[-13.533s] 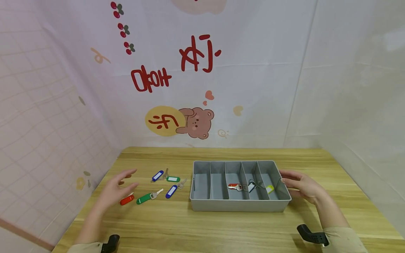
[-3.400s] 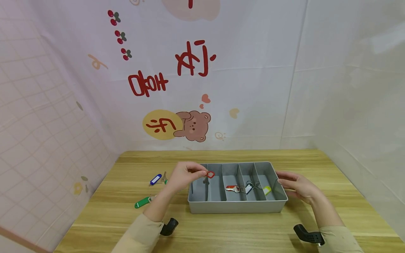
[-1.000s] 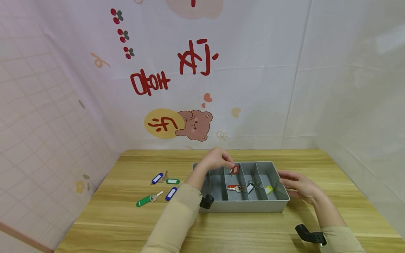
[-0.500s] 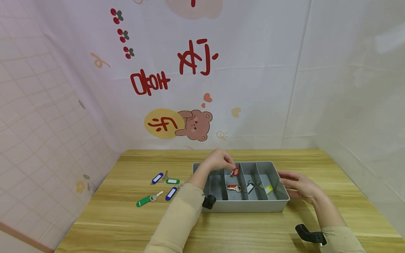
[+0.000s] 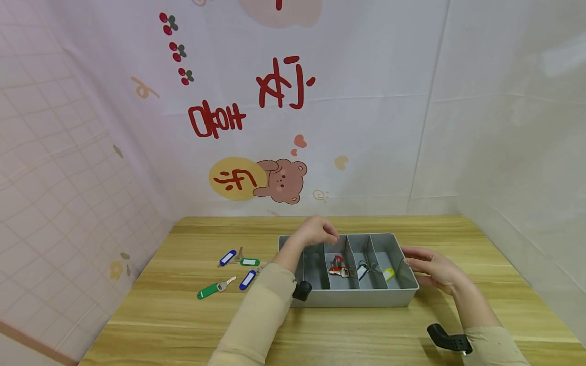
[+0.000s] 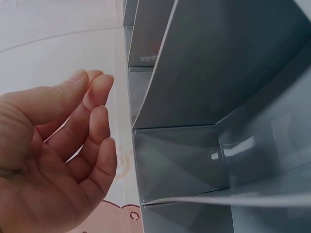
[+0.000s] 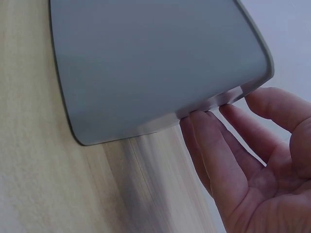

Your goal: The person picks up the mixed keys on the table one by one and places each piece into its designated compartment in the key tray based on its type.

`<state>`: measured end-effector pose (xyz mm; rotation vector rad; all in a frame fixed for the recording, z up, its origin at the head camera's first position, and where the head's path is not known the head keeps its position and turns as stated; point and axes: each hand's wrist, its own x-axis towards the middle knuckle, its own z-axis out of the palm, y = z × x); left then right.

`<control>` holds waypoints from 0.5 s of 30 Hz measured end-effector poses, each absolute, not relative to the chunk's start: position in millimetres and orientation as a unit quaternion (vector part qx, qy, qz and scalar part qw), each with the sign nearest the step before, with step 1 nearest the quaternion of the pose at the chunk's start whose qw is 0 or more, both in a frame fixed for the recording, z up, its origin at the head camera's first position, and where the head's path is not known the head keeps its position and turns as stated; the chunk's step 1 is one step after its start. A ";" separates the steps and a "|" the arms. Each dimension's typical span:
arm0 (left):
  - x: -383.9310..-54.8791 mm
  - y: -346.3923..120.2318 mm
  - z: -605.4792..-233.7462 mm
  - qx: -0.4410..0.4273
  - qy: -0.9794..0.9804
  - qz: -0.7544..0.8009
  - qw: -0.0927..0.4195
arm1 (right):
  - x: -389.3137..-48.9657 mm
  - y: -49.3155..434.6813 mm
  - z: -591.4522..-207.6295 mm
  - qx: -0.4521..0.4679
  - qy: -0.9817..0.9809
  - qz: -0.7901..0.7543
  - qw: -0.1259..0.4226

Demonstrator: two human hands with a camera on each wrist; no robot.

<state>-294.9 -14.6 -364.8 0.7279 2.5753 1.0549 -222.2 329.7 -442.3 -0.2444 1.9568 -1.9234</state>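
Key tags (image 5: 247,279) number four on the table (image 5: 183,325), four in the tray (image 5: 357,299).

A wood-grained worktop (image 5: 352,333) spans the lower part of the frame. On it, right of center, sits a gray divided box (image 5: 350,298). At lower left lie an upper blue tag (image 5: 227,257), a small green tag (image 5: 250,262), a lower blue tag (image 5: 247,280) and, leftmost, a larger green tag (image 5: 208,291) with a key (image 5: 223,285).
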 end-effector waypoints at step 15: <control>-289.2 -27.3 -356.4 0.269 0.873 0.381 0.144 | -222.6 329.3 -441.7 -0.082 0.697 -0.685 0.195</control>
